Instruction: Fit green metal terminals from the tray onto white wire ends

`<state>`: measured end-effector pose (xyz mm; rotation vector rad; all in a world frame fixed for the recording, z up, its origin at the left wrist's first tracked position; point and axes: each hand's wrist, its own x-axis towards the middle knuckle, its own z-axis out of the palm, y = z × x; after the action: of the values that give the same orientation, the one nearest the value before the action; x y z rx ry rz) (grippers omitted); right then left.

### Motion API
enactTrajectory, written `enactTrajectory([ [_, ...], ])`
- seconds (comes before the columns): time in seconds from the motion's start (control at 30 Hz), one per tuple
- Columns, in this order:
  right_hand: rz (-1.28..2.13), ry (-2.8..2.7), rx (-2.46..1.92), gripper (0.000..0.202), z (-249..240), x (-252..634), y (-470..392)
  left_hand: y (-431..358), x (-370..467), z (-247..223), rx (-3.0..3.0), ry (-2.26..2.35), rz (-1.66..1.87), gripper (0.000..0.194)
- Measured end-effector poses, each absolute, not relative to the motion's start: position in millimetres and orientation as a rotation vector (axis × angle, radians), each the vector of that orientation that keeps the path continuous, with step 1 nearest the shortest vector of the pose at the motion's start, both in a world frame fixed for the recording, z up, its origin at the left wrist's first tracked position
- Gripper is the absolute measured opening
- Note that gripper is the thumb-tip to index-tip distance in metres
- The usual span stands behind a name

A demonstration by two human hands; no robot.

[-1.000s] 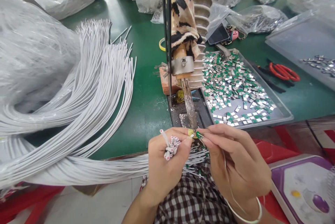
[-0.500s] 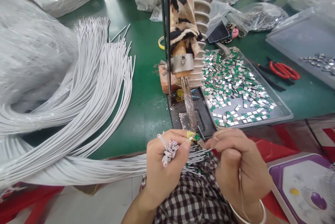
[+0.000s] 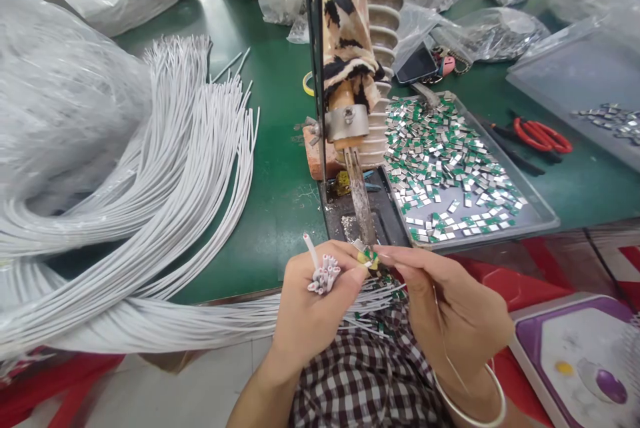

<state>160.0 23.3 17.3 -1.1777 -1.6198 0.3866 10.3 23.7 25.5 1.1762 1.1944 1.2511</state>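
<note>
Obs.: R hand [image 3: 455,301] is moving back in to the PCB [image 3: 369,255], fingertips pinching thin wire [image 3: 444,338], so both hands are meeting at the iron tip [image 3: 371,236]. L hand [image 3: 310,315] is gripping white cables [image 3: 326,273], its fingertips pinching nr. PCB, by the black tray's [image 3: 398,209] near edge.

"What sort of place is this?"
"An electronics assembly workshop, with a soldering iron [image 3: 360,198] clamped above a green worktop [image 3: 285,215]."
"What else shows that?"
"A shallow tray [image 3: 543,216] of many small green-and-silver circuit boards [image 3: 445,155], thick bundles of white cables [image 3: 200,168], red-handled pliers [image 3: 540,135], and a ribbed, pale duct [image 3: 373,8] standing behind the iron."
</note>
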Motion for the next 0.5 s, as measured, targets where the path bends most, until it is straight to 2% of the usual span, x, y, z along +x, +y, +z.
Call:
enactTrajectory([
  [0.2,0.348,-1.674,-1.057,0.034,14.7,157.7,27.0,24.2,9.8,26.7,1.176,1.23,1.282,0.021],
  [0.37,0.187,-1.675,-1.093,0.026,21.9,154.6,29.0,23.9,11.2,29.1,1.168,1.193,1.301,0.023],
  [0.5,0.215,-1.702,-1.084,0.025,23.8,156.4,26.4,21.9,10.7,27.4,1.121,1.16,1.297,0.023],
])
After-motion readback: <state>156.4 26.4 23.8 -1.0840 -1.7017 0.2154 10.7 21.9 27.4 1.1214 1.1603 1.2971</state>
